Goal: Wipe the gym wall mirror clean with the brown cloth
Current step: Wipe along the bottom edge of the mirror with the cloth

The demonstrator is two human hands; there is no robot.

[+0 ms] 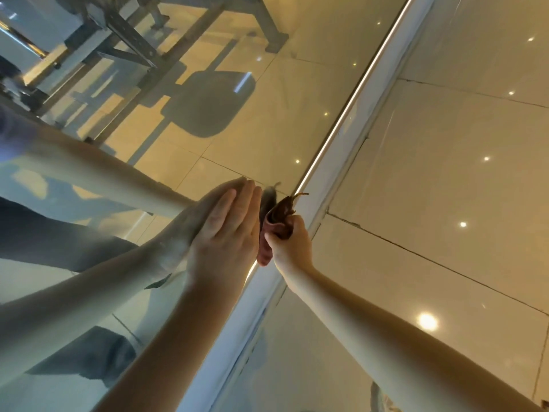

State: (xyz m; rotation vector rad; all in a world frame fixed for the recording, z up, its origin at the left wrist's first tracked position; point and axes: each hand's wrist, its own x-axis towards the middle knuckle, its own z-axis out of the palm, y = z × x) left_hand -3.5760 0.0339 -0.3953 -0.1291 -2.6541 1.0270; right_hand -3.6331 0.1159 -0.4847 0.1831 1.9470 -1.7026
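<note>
Head view, looking along the glass. My left hand [228, 230] lies flat against the gym wall mirror [237, 129], fingers straight and together, holding nothing; its reflection meets it at the glass. My right hand [292, 242] grips the brown cloth [280, 215], fingers curled round a bunched wad with a loose corner sticking out above. The cloth sits just beside the left hand, at the mirror's edge, where the glass meets a pale frame strip [341, 162] lit by a thin bright line. Beyond the strip lies the tiled floor [445, 173]. A gym bench [208, 102] shows in the reflection.

Step in hand, as I judge it: wiping the margin of glass next to the strip. Bunched as it is, the cloth offers only a small face to the glass, so I would open it out and flatten it under the palm. I would then run overlapping strokes parallel to the strip and work away from the edge with even pressure. The bare left palm on the glass is likely to leave prints, so that patch wants a final pass once the hand lifts. The mirror looks hazy toward the lower left, though I cannot tell film from blur.

Writing: no brand, label or lettering is legible anywhere in view.
</note>
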